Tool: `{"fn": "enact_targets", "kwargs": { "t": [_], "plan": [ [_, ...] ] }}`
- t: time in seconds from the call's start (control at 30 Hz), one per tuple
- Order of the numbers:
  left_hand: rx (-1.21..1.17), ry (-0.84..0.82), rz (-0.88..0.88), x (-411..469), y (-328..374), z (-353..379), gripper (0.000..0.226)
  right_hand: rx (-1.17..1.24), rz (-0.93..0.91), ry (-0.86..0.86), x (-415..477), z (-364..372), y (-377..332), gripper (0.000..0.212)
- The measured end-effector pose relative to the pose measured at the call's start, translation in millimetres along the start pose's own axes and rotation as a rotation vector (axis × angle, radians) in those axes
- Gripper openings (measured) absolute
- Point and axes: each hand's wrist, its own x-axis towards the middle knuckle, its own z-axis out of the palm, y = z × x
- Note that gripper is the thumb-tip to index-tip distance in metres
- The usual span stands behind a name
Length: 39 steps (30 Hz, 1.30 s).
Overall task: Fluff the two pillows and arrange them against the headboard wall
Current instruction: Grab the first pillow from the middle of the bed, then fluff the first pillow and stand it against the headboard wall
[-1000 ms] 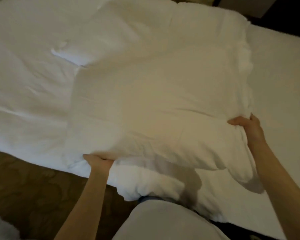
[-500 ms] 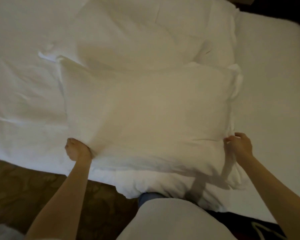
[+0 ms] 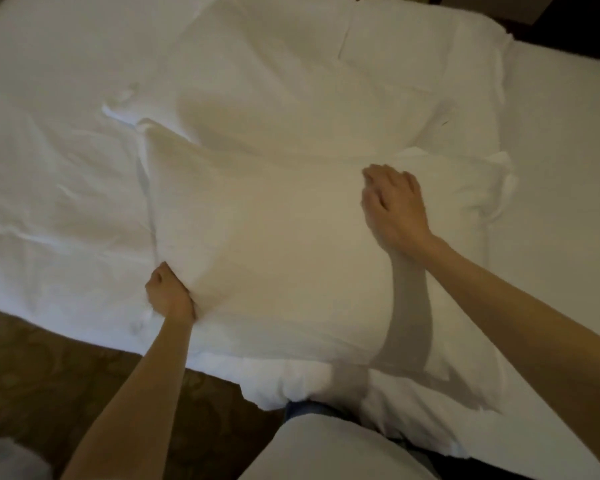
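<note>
A white pillow (image 3: 274, 244) lies flat on the bed right in front of me. My left hand (image 3: 168, 294) is clenched on its near left edge, fingers tucked into the fabric. My right hand (image 3: 394, 206) rests flat on top of the pillow toward its right side, fingers spread. A second white pillow (image 3: 291, 84) lies just beyond the first, partly tucked under its far edge. The headboard wall is not in view.
The white bed sheet (image 3: 561, 174) spreads to the left and right of the pillows. Rumpled white bedding (image 3: 291, 382) hangs over the near bed edge against my legs. Patterned brown carpet (image 3: 49, 375) lies at the lower left.
My right hand let go of the pillow's right edge and moved onto its top surface, fingers spread. My left hand keeps gripping the left edge. The pillow has settled flat.
</note>
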Motion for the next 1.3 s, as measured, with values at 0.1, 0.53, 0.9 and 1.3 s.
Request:
{"fn": "enact_targets", "kwargs": {
  "t": [0.1,0.53,0.9,1.3],
  "plan": [
    [0.017,0.121,-0.156,-10,-11,-1,0.049,-0.113,-0.089,-0.237,34,22,-20,0.056],
    [-0.457,-0.242,-0.659,-59,-30,-10,0.069,-0.203,0.148,-0.437,67,38,-1,0.069],
    [-0.699,-0.26,-0.271,-152,69,17,0.063,0.205,0.384,0.093,-2,-57,76,0.056],
    [-0.245,-0.931,0.211,-319,145,179,0.059,0.497,0.862,0.65,-180,-156,243,0.053]
  ]
}}
